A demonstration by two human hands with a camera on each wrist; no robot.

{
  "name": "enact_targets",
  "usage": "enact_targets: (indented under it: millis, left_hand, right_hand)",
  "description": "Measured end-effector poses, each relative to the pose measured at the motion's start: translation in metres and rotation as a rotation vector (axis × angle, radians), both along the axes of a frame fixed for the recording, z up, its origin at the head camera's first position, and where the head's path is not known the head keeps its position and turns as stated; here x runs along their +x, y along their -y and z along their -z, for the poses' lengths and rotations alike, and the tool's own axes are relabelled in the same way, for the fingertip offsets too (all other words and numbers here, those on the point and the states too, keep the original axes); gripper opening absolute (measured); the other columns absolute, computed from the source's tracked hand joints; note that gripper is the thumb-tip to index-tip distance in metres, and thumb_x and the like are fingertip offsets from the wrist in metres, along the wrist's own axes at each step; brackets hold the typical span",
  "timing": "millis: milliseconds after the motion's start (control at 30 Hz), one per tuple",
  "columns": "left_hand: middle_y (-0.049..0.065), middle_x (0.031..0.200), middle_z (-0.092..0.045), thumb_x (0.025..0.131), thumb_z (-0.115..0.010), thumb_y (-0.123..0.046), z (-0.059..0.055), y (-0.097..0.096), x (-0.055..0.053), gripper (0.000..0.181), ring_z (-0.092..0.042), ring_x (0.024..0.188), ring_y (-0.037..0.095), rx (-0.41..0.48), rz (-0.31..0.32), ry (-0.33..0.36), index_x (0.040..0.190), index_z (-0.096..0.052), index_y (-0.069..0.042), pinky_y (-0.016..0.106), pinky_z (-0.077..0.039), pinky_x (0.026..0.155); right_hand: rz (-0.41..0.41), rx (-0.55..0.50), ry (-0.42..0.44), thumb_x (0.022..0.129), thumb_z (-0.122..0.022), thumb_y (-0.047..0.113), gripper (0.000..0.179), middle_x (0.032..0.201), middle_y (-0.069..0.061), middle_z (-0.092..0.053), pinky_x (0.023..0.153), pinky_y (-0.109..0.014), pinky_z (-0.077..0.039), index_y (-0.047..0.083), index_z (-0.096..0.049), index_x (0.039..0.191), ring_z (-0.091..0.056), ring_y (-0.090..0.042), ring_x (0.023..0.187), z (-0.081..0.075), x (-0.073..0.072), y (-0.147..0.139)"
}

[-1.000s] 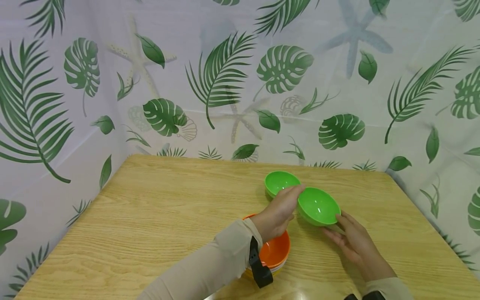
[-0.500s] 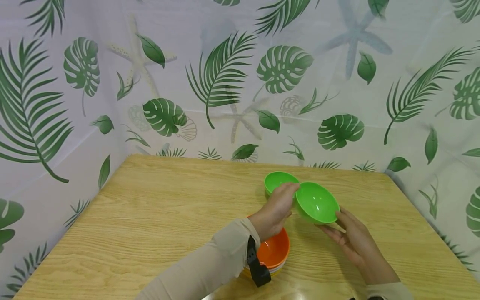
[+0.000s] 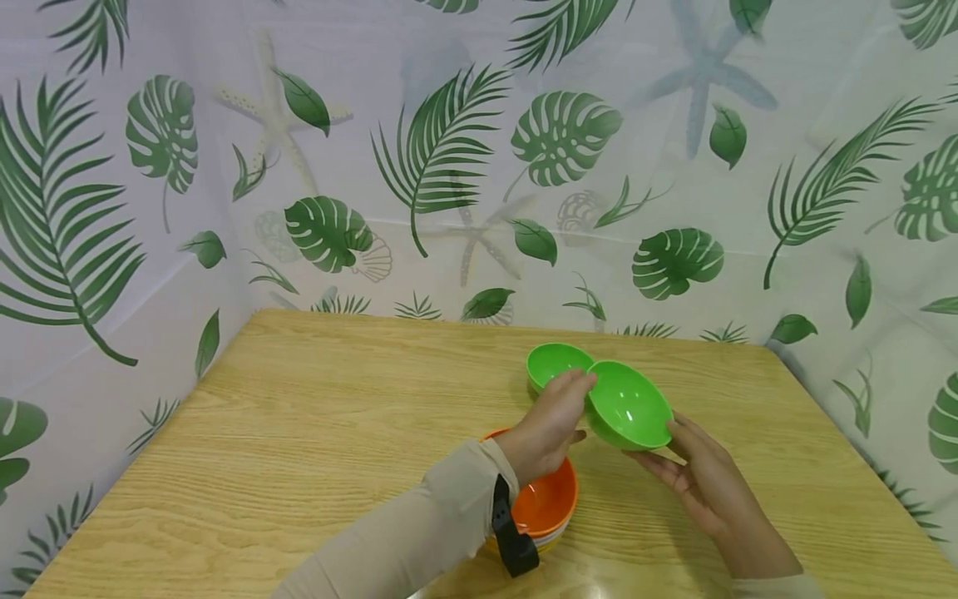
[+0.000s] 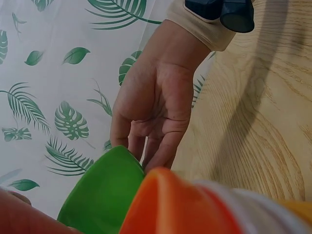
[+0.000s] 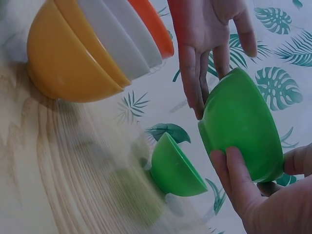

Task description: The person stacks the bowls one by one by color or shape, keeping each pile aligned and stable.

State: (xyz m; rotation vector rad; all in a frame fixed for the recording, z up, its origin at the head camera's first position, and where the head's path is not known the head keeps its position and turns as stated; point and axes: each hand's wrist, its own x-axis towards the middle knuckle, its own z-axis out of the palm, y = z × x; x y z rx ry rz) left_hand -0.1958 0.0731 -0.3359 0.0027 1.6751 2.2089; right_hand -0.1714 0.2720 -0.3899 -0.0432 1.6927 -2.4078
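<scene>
A green bowl (image 3: 629, 406) is held tilted above the table, its inside facing up in the head view. My right hand (image 3: 707, 478) grips its right side, thumb at the rim and fingers under the outer wall. At the opposite edge is my left hand (image 3: 549, 423), its fingers (image 5: 197, 83) straight and reaching alongside the bowl wall. A second green bowl (image 3: 554, 363) stands on the table behind, partly hidden by the left hand. Under the left wrist stands a stack of bowls with an orange bowl (image 3: 550, 499) on top.
In the right wrist view the stack shows white bowls (image 5: 114, 36) and yellow bowls (image 5: 63, 53) below the orange. The wooden table (image 3: 337, 416) ends at a leaf-patterned cloth (image 3: 449, 166) behind and at both sides.
The held green bowl has shifted slightly left and tilted more, nearing the second green bowl in the head view. The right hand has moved along with it; the left hand has barely moved.
</scene>
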Motion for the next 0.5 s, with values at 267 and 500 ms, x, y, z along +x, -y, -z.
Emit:
enact_targets:
  millis: [267,500]
  left_hand:
    - [0.017,0.145,-0.037,0.099,-0.052,-0.019,0.0053,-0.0002,-0.0032,0.056,-0.037,0.134,0.039,0.029,0.018,0.052,0.149,-0.03,-0.009,0.066,-0.037,0.099]
    - [0.021,0.145,-0.036,0.097,-0.051,-0.01,0.0065,-0.001,-0.0024,0.058,-0.039,0.133,0.039,0.067,0.016,0.066,0.15,-0.027,-0.01,0.063,-0.041,0.097]
  right_hand:
    - [-0.015,0.022,-0.023,0.103,-0.045,0.023,0.022,0.119,0.003,-0.056,0.092,-0.032,-0.05,0.022,-0.061,0.118,-0.065,-0.016,0.104,-0.002,0.0047,0.0058]
    - [-0.031,0.054,-0.061,0.104,-0.043,0.026,0.024,0.119,0.004,-0.056,0.091,-0.031,-0.051,0.024,-0.061,0.119,-0.065,-0.016,0.103,-0.0019,0.0072,0.0056]
